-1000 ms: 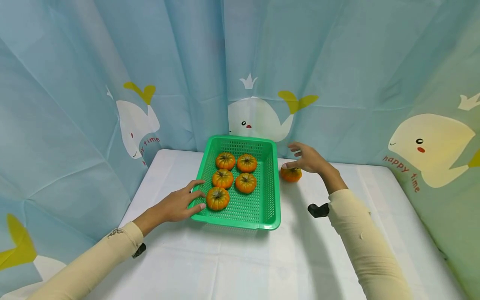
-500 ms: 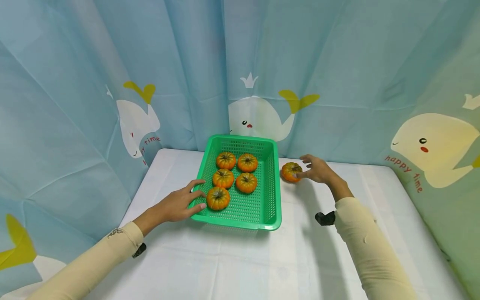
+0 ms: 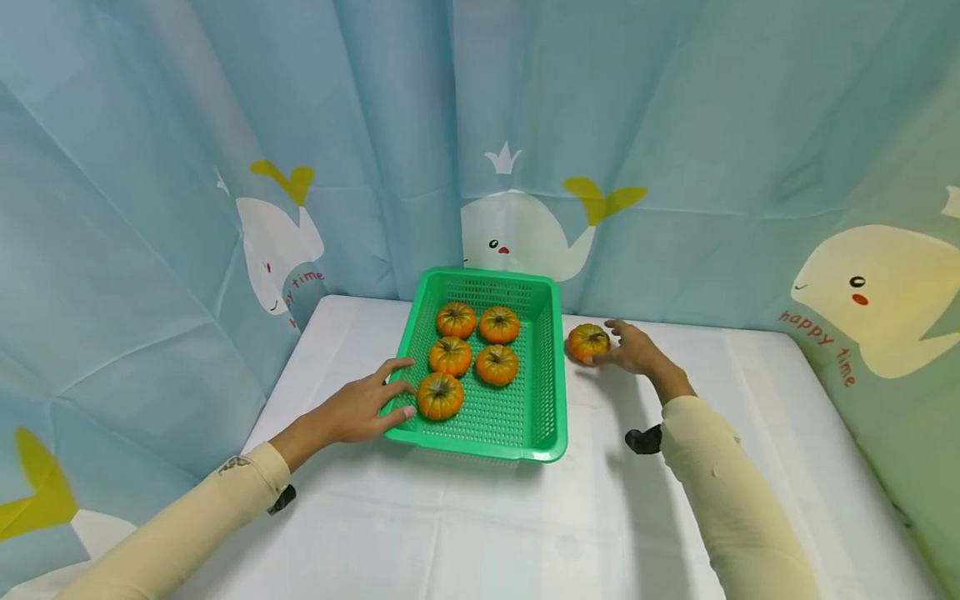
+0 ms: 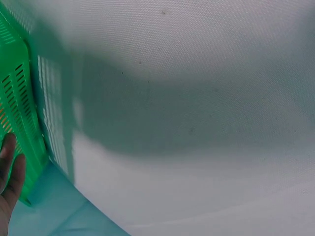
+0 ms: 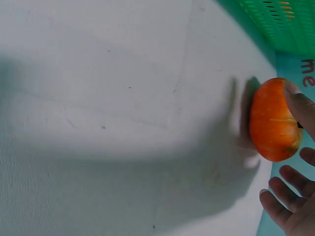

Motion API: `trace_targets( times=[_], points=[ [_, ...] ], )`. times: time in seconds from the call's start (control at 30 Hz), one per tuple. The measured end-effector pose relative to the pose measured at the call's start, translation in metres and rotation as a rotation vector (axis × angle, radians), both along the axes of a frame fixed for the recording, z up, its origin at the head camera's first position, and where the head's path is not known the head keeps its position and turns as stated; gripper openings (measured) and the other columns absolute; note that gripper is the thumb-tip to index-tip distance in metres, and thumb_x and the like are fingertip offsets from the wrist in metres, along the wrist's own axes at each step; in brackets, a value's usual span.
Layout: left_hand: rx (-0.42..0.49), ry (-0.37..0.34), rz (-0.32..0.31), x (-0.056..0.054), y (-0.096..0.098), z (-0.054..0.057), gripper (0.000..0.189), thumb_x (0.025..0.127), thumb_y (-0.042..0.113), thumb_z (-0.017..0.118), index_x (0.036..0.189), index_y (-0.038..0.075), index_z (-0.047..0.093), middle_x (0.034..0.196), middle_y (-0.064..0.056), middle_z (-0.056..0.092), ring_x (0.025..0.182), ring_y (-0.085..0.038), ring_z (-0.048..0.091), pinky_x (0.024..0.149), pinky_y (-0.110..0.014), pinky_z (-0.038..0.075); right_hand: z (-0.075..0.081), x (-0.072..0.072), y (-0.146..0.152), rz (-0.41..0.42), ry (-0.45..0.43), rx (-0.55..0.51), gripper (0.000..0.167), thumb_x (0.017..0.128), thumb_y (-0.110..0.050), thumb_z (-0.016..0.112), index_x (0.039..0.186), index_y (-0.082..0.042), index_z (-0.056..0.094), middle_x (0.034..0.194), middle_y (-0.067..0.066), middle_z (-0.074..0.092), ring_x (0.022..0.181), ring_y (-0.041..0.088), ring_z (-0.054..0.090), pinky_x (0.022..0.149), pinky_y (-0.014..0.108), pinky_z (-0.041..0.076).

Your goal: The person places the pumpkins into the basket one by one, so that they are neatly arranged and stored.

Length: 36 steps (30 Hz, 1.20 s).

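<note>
In the head view, a green plastic basket (image 3: 553,392) holds several small orange pumpkins (image 3: 497,366). My left hand (image 3: 362,407) lies at its left rim, fingers spread and fingertips just over the edge near the closest pumpkin. Outside the basket, by its right side, another small pumpkin (image 3: 588,342) sits on the table. My right hand (image 3: 633,348) is at that pumpkin's right side, thumb in front and fingers behind. In the right wrist view the thumb overlaps the pumpkin (image 5: 274,120), while the other fingers stand apart from it; whether the thumb touches is unclear.
A white cloth covers the table (image 3: 480,533). Behind and at both sides hangs a light blue curtain (image 3: 390,125) printed with white whales. The curtain comes right down to the table's back edge.
My right hand has moved off the top of the outside pumpkin to its right side, uncovering it; the pumpkin's stem now tilts rightward. The left hand keeps its place at the basket rim.
</note>
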<state>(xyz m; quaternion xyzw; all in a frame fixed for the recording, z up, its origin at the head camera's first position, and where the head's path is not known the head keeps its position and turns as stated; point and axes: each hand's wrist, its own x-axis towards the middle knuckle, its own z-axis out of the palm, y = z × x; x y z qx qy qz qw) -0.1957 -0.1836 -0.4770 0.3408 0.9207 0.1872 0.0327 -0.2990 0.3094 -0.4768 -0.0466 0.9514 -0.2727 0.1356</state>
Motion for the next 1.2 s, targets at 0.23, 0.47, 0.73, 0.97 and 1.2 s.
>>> trace_targets(
  times=[0.23,0.47,0.73,0.97,1.2],
  points=[
    [0.014,0.012,-0.007,0.000,0.000,0.000,0.039,0.103,0.046,0.053,0.127,0.017,0.064,0.160,-0.008,0.031,0.099,-0.022,0.067,0.080,-0.040,0.055,-0.010,-0.006,-0.005,0.007,0.056,0.025,0.088,0.088,-0.034,0.076,0.151,0.007,0.031,0.147,0.039,0.037,0.136,0.055,0.036,0.112,0.065,0.030],
    [0.003,0.003,0.007,-0.001,-0.001,-0.001,0.039,0.103,0.046,0.053,0.127,0.018,0.064,0.160,-0.006,0.030,0.100,-0.021,0.067,0.081,-0.039,0.055,-0.012,-0.007,-0.006,0.013,0.065,0.021,0.075,0.091,-0.023,0.072,0.148,0.007,0.036,0.143,0.039,0.042,0.131,0.055,0.042,0.109,0.064,0.035],
    [0.007,0.007,0.001,-0.001,-0.001,-0.002,0.039,0.103,0.046,0.053,0.127,0.018,0.064,0.160,-0.006,0.030,0.100,-0.020,0.067,0.081,-0.038,0.056,-0.014,-0.005,-0.005,0.007,0.043,-0.019,0.072,0.092,-0.020,0.071,0.148,0.007,0.035,0.142,0.037,0.044,0.128,0.051,0.046,0.109,0.061,0.037],
    [0.010,0.009,0.003,-0.001,-0.001,-0.002,0.038,0.103,0.047,0.053,0.127,0.019,0.064,0.160,-0.006,0.031,0.102,-0.021,0.067,0.082,-0.039,0.056,-0.013,-0.004,-0.006,0.000,0.043,-0.036,0.072,0.093,-0.021,0.071,0.149,0.006,0.035,0.142,0.037,0.045,0.129,0.051,0.046,0.110,0.061,0.036],
    [0.029,0.026,-0.010,0.000,-0.001,-0.001,0.038,0.103,0.045,0.054,0.125,0.017,0.064,0.158,-0.010,0.033,0.098,-0.020,0.068,0.079,-0.037,0.056,-0.013,-0.002,-0.006,0.014,0.050,-0.037,0.071,0.093,-0.019,0.071,0.148,0.007,0.035,0.140,0.039,0.046,0.128,0.051,0.047,0.110,0.061,0.036]
  ],
)
